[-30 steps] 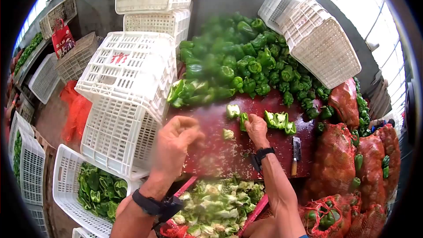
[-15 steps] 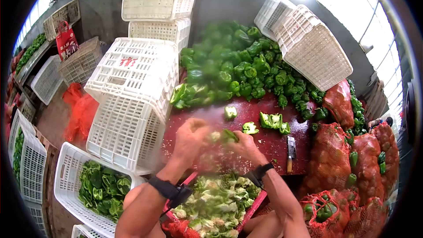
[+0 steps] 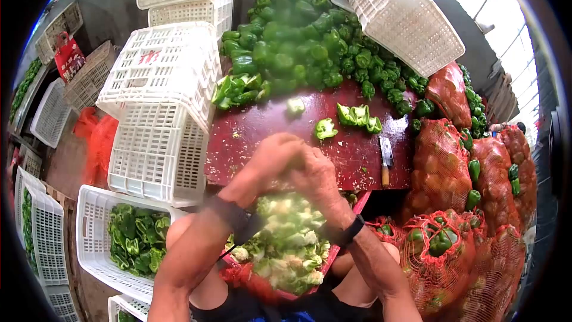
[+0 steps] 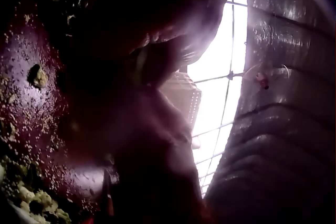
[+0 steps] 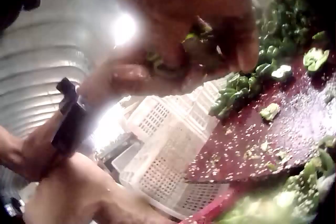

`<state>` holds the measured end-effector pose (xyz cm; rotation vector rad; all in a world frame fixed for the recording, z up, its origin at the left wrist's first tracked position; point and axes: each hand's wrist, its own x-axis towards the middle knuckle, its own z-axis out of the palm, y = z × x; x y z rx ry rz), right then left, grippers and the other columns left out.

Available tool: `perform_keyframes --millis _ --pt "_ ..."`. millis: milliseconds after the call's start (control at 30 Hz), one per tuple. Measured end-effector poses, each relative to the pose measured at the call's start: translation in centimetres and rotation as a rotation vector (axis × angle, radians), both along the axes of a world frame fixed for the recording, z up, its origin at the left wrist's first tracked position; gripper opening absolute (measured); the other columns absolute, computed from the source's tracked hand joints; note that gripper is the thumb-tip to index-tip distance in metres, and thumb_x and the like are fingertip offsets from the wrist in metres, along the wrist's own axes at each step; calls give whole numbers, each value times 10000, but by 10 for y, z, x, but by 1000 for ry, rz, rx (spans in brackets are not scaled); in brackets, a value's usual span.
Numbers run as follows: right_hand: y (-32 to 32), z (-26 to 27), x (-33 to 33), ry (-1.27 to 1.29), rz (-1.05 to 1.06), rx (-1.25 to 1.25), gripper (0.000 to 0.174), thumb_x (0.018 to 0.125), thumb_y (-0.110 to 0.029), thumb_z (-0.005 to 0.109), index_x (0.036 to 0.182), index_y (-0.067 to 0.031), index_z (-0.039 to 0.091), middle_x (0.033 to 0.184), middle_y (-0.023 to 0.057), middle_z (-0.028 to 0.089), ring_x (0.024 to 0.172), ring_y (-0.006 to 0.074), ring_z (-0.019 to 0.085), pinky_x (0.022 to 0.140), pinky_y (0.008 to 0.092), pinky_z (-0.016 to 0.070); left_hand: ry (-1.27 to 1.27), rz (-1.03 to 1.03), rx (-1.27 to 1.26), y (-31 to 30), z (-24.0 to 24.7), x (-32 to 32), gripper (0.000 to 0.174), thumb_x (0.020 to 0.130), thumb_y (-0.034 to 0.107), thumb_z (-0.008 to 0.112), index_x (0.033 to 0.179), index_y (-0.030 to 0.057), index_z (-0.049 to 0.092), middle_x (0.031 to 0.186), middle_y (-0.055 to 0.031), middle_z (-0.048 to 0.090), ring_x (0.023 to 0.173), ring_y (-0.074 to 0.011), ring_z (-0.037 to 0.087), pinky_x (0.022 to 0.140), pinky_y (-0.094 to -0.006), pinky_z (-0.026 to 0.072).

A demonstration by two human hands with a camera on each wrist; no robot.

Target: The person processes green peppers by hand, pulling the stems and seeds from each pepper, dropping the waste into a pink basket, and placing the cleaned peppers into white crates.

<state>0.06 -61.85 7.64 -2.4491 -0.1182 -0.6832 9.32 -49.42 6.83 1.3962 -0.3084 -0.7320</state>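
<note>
My left hand (image 3: 271,155) and right hand (image 3: 319,179) meet at the near edge of the red board (image 3: 250,137). In the right wrist view, the fingers of both curl round a piece of green bell pepper (image 5: 198,37), mostly hidden by them. The left wrist view is dark over the hands. On the board beyond lie an opened pepper half (image 3: 325,128), a row of cut peppers (image 3: 354,114) and a pale cut piece (image 3: 295,106). A cut-out core (image 5: 270,112) sits nearer. Below the hands, pale cores (image 3: 289,226) fill a red-rimmed container (image 3: 329,255).
A knife (image 3: 386,154) lies at the board's right side. Whole peppers (image 3: 298,36) are heaped behind, with cut ones (image 3: 238,90) at left. White crates (image 3: 155,143) stack at left; one holds pepper halves (image 3: 140,238). Mesh sacks (image 3: 438,161) stand at right.
The right hand has lifted a pepper piece off the board and drawn it back towards the body. The left hand has come over to meet it. The head view has tilted down.
</note>
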Motion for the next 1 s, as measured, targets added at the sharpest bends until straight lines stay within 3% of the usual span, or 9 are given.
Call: perform_keyframes --millis 133,233,367,533,633,667,800,900,1000 --pt "-18 -6 7 33 90 85 469 771 -151 786 1205 -66 632 940 173 679 797 353 685 709 427 574 70 36 -11 -8 13 -7 314 992 208 630 1214 -14 617 1091 -85 664 955 -155 620 850 -306 529" --pt "-19 0 6 -2 108 -171 351 818 -52 738 1137 14 609 1017 154 677 896 256 706 721 359 611 -5 90 -46 -17 5 -10 290 1005 205 606 1169 -31 641 1040 -72 677 920 -143 627 835 -290 527" --pt "-21 -38 16 2 66 -146 397 746 -65 758 1113 -10 617 852 171 656 742 345 673 652 425 573 -89 124 13 -18 2 -14 293 1010 217 601 1147 -36 654 1018 -70 682 891 -144 629 820 -281 528" --pt "-18 -12 7 68 33 11 316 857 -64 610 1151 52 598 856 226 669 707 342 674 649 426 579 -129 83 46 -11 9 -11 288 1005 211 628 1155 -33 653 1017 -78 683 886 -138 642 772 -276 554" --pt "-25 3 4 127 -28 296 379 921 -103 478 1243 80 557 841 221 674 692 290 675 645 419 578 -25 45 23 -3 17 -7 276 985 164 656 1177 -34 640 1024 -93 688 887 -147 669 751 -277 589" --pt "-31 9 3 214 9 384 393 959 -131 401 1248 85 557 965 190 672 755 241 692 626 342 598 -2 53 -7 -2 15 -4 272 976 143 664 1182 -32 635 1027 -98 689 888 -151 678 745 -279 601" --pt "-44 25 -2 398 88 1125 435 951 -175 353 1232 62 586 900 171 659 682 197 674 516 317 582 115 42 -128 3 32 -1 253 929 23 654 1176 -26 625 1038 -114 693 889 -169 697 748 -293 629" --pt "-48 34 -8 361 92 1125 416 974 -188 372 1216 82 576 902 169 654 702 197 692 522 321 590 115 125 -203 0 31 -1 235 922 -30 612 1156 -14 610 1041 -115 693 877 -170 704 739 -299 633" --pt "-56 43 -15 456 185 519 321 945 -185 511 1095 47 674 888 116 708 716 165 658 662 319 551 169 249 -371 1 35 -2 189 956 -16 581 1144 -1 578 1054 -123 695 876 -183 714 724 -302 633"
